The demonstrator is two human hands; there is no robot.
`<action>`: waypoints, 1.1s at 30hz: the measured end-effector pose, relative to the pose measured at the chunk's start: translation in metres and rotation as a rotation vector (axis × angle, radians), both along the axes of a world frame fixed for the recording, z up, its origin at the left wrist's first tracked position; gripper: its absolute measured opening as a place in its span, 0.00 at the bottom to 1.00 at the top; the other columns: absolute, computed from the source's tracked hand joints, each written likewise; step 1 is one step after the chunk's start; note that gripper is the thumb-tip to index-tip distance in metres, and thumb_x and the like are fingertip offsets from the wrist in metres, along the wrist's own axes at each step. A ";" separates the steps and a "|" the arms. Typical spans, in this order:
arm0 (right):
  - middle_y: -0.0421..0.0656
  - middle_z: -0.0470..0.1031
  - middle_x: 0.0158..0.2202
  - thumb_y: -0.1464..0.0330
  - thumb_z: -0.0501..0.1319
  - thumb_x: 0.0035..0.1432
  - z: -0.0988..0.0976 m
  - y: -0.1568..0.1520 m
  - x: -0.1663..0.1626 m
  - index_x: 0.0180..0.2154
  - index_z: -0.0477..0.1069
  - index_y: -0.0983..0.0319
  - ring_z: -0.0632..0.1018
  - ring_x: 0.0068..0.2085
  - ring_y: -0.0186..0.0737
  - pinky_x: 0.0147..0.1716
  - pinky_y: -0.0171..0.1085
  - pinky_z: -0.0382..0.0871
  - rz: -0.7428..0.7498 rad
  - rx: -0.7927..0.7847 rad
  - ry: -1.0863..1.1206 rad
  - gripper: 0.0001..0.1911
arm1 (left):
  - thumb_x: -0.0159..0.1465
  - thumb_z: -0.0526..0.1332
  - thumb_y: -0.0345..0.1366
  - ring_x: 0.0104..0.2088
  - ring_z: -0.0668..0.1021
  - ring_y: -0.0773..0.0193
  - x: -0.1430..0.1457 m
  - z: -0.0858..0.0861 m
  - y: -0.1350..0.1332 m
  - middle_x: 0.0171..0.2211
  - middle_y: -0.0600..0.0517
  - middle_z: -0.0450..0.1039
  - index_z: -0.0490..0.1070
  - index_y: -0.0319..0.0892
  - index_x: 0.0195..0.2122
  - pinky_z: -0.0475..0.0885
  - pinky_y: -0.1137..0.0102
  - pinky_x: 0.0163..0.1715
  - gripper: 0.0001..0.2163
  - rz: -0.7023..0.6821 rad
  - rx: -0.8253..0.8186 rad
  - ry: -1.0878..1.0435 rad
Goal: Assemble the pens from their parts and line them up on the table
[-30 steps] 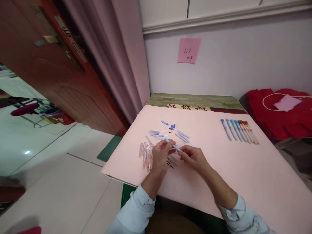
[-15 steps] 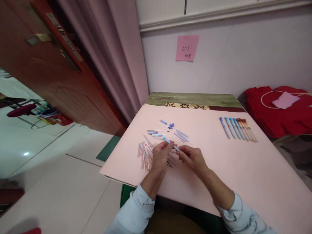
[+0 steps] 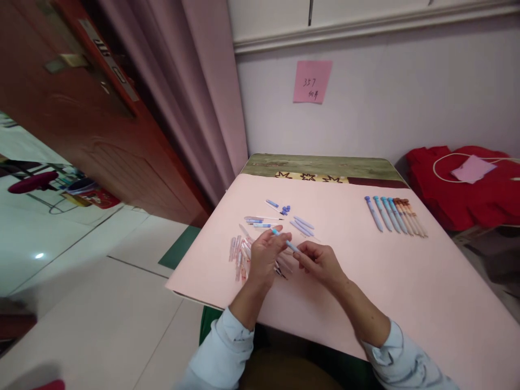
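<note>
A light blue pen slants between my two hands above the table. My right hand is closed, its thumb and fingers pinching the lower end. My left hand is at the bright blue upper end, thumb and forefinger on either side of it in a loose grip. Under and beside my left hand lies a pile of clear and patterned pen barrels, partly hidden. Just beyond are small dark blue caps, thin refills with blue parts and several lavender barrels.
On the right of the pink-covered table, several whole pens with blue or brown tops lie in a row. A red cloth is past the right edge. A pink note hangs on the wall; a wooden door stands left.
The fingers of my left hand have loosened and stretched out along the pen's upper end. My right hand keeps its pinch, nearly in the same place.
</note>
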State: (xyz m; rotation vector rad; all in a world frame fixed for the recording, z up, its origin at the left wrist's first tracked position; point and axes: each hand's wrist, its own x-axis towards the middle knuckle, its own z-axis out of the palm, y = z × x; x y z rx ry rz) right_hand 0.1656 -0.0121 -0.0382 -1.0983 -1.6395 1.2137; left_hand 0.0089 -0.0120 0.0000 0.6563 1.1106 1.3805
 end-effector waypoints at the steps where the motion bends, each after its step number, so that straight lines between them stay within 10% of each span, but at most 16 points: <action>1: 0.38 0.73 0.20 0.54 0.62 0.60 0.000 0.000 0.000 0.32 0.72 0.61 0.71 0.20 0.32 0.21 0.31 0.63 -0.010 0.022 -0.025 0.16 | 0.51 0.72 0.42 0.36 0.81 0.61 -0.001 0.002 0.001 0.34 0.46 0.80 0.77 0.36 0.43 0.73 0.65 0.44 0.21 0.032 0.005 -0.016; 33: 0.38 0.73 0.19 0.52 0.62 0.58 0.001 -0.003 -0.006 0.28 0.72 0.62 0.69 0.18 0.30 0.18 0.30 0.63 0.190 -0.238 0.177 0.19 | 0.52 0.72 0.43 0.32 0.81 0.61 0.008 -0.013 -0.019 0.31 0.46 0.80 0.77 0.37 0.34 0.73 0.68 0.36 0.15 0.045 -0.014 0.007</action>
